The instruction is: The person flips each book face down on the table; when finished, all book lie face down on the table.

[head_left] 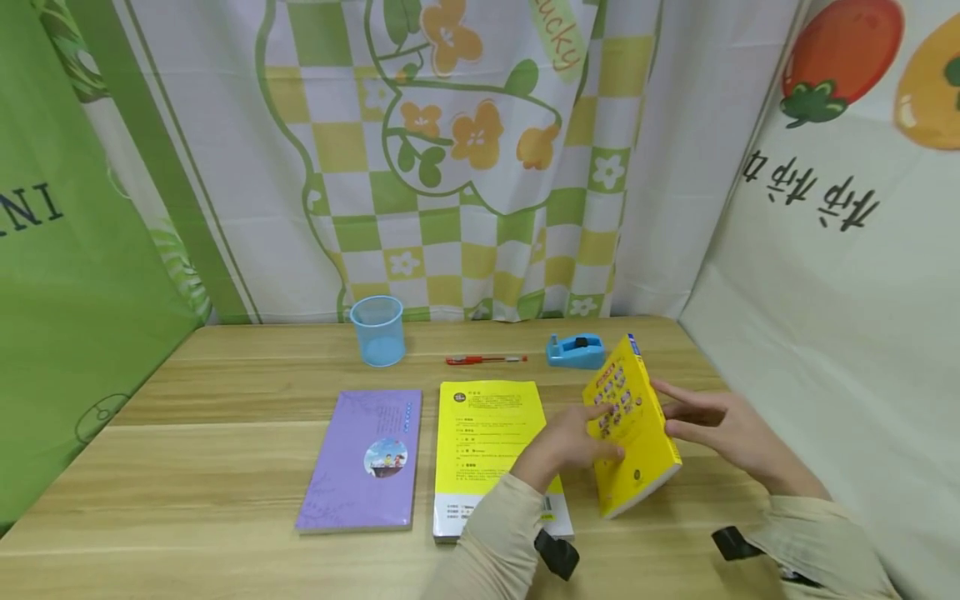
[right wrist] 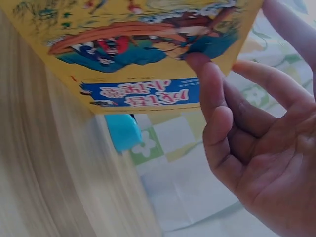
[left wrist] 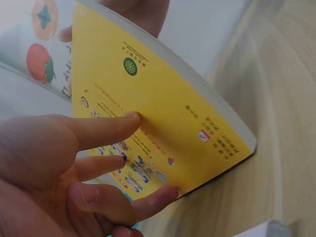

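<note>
Wooden worktop (head_left: 225, 433), pale plank grain, fills the head view; printed cloth backdrops hang behind it and on both sides. Only the head view shows the full layout. The wrist views are close-ups with the wood blurred.

Flat yellow book (head_left: 487, 433) lies at centre, glossy cover with small print. The left sleeve covers its near right corner. Purple book (head_left: 367, 458) lies flat just left of it, with a round picture on the cover.

Tilted yellow book (head_left: 630, 425) stands on its lower edge on the worktop, right of the flat one, held up between both hands. Left hand (head_left: 573, 442) presses on the near cover. Left wrist view shows its fingers (left wrist: 106, 128) lying nearly straight across the glossy yellow cover and the thumb at the lower edge; it also shows the grey page block along the edge. Right hand (head_left: 712, 425) is behind the book, its fingers spread. Right wrist view shows one fingertip (right wrist: 200, 66) touching the cartoon-printed cover beside a blue title band, other fingers loose and apart from it. Neither hand is clenched.

Along the back: clear blue plastic cup (head_left: 377, 330), upright, left; blue tape dispenser (head_left: 576, 351), just behind the tilted book, seen as a blue blur in the right wrist view; red pen (head_left: 486, 360) lying between cup and dispenser.
</note>
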A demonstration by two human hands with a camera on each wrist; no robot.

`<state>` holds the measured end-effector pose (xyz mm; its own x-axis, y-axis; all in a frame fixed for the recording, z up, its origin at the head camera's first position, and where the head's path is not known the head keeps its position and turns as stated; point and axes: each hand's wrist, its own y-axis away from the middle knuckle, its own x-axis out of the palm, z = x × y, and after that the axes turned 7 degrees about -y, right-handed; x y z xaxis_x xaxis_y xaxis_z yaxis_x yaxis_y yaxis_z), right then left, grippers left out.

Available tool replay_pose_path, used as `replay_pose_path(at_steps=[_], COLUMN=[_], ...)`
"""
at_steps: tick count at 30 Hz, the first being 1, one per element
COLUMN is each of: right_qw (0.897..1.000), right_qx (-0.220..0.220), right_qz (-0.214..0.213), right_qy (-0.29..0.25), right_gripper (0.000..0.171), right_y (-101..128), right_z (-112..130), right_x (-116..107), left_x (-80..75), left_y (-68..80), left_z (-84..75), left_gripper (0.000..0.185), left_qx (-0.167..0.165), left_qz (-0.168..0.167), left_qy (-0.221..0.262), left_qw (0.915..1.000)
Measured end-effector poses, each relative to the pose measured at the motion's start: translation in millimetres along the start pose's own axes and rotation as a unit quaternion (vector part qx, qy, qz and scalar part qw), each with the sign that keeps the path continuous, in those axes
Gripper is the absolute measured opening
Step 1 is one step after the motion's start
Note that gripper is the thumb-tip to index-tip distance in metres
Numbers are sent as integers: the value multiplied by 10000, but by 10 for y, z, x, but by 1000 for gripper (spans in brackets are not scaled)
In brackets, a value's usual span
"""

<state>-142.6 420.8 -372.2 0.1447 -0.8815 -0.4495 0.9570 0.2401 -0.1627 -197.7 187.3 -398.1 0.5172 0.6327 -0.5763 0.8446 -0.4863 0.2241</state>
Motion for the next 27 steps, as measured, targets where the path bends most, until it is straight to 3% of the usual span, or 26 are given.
replay_pose_path(at_steps=[7,17,27], right_qw=[9992,9953,9948], right_qx=[328,840,539], right_qz=[-136,90,313], right_qy=[170,477,806], right_gripper=[56,62,62], right_y=[81,61,-32], right_z=[-40,-196,-412], right_x=[-144,-238,-142], left_x=[106,128,107], left_y=[7,9,-21], left_z=[-16,15,31], left_gripper=[63,61,47], left_qx=[-272,-141,-294], left_qz=[-103,-315,-250], left_qy=[-550,-1702,-2507], left_qw=[9981,9848,9673])
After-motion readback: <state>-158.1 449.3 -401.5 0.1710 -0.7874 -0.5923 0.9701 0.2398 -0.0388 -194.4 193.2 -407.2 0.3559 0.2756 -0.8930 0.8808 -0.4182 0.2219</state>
